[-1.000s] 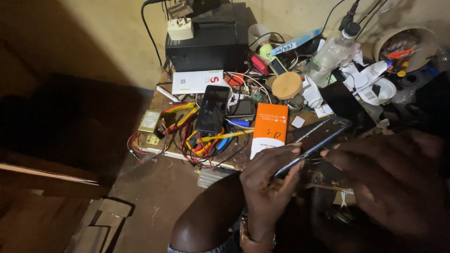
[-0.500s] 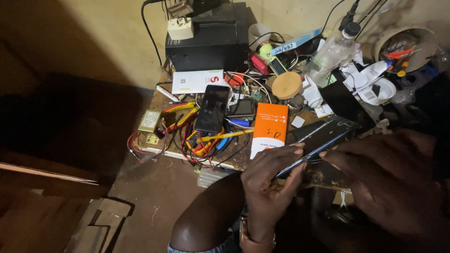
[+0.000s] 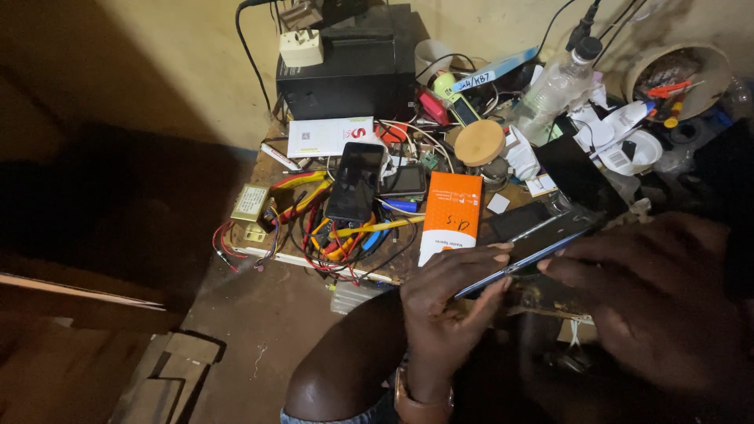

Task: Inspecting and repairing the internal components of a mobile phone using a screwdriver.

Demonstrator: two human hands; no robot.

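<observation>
The smartphone (image 3: 542, 235), thin, stiff, glass-faced and likely fragile and slippery, is held tilted above the cluttered workbench (image 3: 275, 255), just right of an orange box (image 3: 449, 216). The left hand (image 3: 440, 302) grasps its lower edge; safest held by the edges. The right hand (image 3: 660, 298) seems to pinch the middle, though blurred.

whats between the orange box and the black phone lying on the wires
In the head view, a smaller dark device and a yellow tool handle lie between the orange box and the black phone.

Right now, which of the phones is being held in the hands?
The thin dark phone with the blue edge, held tilted between the left hand and right hand. The other black phone lies untouched on the wires.
</observation>
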